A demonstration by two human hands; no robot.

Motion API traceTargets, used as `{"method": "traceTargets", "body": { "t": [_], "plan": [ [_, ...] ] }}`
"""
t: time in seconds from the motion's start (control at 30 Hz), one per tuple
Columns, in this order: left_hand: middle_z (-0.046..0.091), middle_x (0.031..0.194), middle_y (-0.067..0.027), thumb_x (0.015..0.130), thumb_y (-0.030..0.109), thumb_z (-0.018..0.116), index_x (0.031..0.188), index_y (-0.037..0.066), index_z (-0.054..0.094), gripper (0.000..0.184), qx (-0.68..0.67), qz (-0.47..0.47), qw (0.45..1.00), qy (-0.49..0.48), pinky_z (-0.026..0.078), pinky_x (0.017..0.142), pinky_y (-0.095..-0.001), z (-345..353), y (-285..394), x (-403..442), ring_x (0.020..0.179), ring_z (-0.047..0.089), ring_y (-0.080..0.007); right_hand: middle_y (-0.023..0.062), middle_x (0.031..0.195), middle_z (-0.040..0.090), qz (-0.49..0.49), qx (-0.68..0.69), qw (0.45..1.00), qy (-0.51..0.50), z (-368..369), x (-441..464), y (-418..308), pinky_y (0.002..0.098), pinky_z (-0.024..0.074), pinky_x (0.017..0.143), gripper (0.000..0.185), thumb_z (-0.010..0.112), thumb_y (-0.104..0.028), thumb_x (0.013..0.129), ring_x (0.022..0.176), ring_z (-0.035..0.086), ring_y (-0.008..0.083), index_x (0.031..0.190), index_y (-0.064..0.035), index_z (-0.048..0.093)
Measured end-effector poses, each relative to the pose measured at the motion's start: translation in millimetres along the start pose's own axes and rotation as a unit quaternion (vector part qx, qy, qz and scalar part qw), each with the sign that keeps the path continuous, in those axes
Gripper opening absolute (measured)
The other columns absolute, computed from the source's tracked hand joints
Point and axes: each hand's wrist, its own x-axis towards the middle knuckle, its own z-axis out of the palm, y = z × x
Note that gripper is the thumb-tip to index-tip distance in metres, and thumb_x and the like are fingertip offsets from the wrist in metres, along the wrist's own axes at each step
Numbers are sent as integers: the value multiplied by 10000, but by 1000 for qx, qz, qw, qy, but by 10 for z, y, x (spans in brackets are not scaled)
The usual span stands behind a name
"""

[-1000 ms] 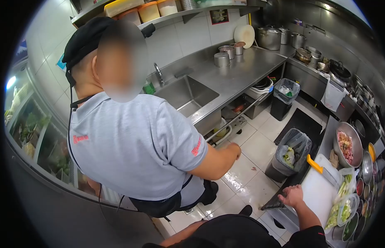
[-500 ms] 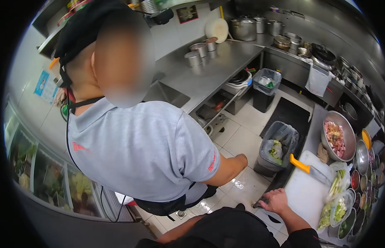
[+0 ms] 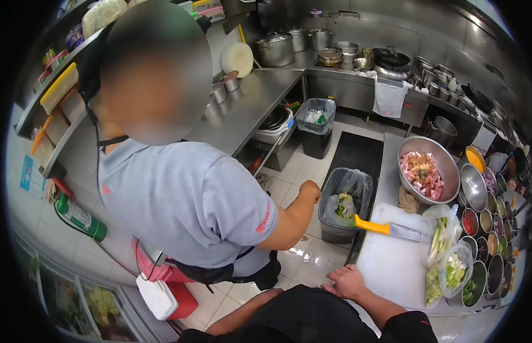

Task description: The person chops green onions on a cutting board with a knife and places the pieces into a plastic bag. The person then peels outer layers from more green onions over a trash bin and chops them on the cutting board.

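Note:
My right hand (image 3: 347, 282) lies at the near left edge of the white cutting board (image 3: 386, 268), its fingers loosely apart and holding nothing. On the board's far side rests a knife (image 3: 390, 230) with a yellow handle. My left hand (image 3: 266, 298) shows only in part beside my black apron (image 3: 303, 314); its fingers are hidden. Right of the board are a bag of spring onions (image 3: 443, 239) and a clear bag of chopped pale green vegetables (image 3: 454, 271). A large metal bowl (image 3: 449, 154) of raw cut meat (image 3: 423, 174) stands beyond the board.
A co-worker in a grey shirt (image 3: 168, 194) stands close on my left. A lined bin (image 3: 346, 188) holding vegetable scraps sits beside the counter. Several small containers of ingredients (image 3: 494, 228) line the right side. A red cooler (image 3: 183, 300) stands on the floor.
The view has swung, so the counter appears farther left and the cooler has come into sight. My right hand stays by the board's edge, its fingers loosened. The co-worker's head has turned.

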Motion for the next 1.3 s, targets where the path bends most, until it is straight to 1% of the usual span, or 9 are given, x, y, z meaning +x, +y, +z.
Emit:
{"method": "traceTargets", "body": {
  "t": [0.33,0.47,0.63,0.7,0.8,0.97,1.07,1.27,1.3],
  "plan": [
    [643,1129,-146,985,292,641,1367,48,556,461,6,322,936,145,535,898,-369,-1503,1938,-371,1075,666,-244,63,790,687,85,158,976,127,60,-26,-7,366,514,724,370,806,-343,821,749,669,243,1083,-98,714],
    [489,1424,-160,964,178,672,1394,45,527,472,-141,448,864,182,538,902,-341,-1985,2311,-283,1129,644,-229,72,803,695,204,329,911,145,-26,-10,-41,324,549,650,459,818,-234,830,701,675,199,1210,-39,651],
    [245,1614,-193,976,18,585,1622,180,-39,912,-279,441,849,82,553,927,-361,-2195,2556,-194,1240,583,-272,29,834,710,309,438,830,154,-116,28,-62,246,538,671,467,801,-202,866,707,640,84,1242,15,629],
    [233,1618,-206,986,37,576,1612,226,-97,939,-367,429,824,45,561,912,-371,-2312,2656,-160,1210,611,-292,20,844,715,355,524,754,179,-51,50,-9,237,536,674,464,803,-209,866,703,630,68,1236,20,639],
    [304,1587,-227,1036,154,534,1562,321,-244,954,-438,403,803,9,581,878,-426,-2480,2787,-48,1132,665,-327,9,847,713,354,498,777,152,-350,71,62,238,533,672,470,816,-241,857,693,618,61,1230,-3,660],
    [443,1498,-229,1067,196,479,1546,347,-270,902,-474,378,795,-28,585,858,-442,-2733,3007,381,1069,686,-308,62,868,697,268,169,938,137,-1901,237,102,339,554,660,556,807,-423,815,662,660,207,1232,-82,672],
    [504,1446,-227,1080,213,438,1550,364,-254,849,-492,367,787,-62,589,847,-445,-2841,3150,540,1023,698,-294,105,878,654,226,-45,963,141,-2713,395,-5,433,542,705,567,761,-496,827,725,653,331,1220,-105,648],
    [619,1291,-196,1079,239,431,1582,387,-149,782,-545,383,733,-137,601,806,-440,-3144,3165,963,942,713,-283,101,913,605,149,-145,974,88,-3465,913,-441,428,527,738,647,717,-550,855,879,646,322,1257,-55,613],
    [645,1248,-183,1079,241,427,1601,361,-79,737,-548,376,737,-127,602,807,-456,-3199,3186,992,929,715,-280,173,1125,613,135,-138,981,29,-3488,1023,-491,435,536,800,774,691,-568,875,973,644,364,1345,23,521]
  ]
}}
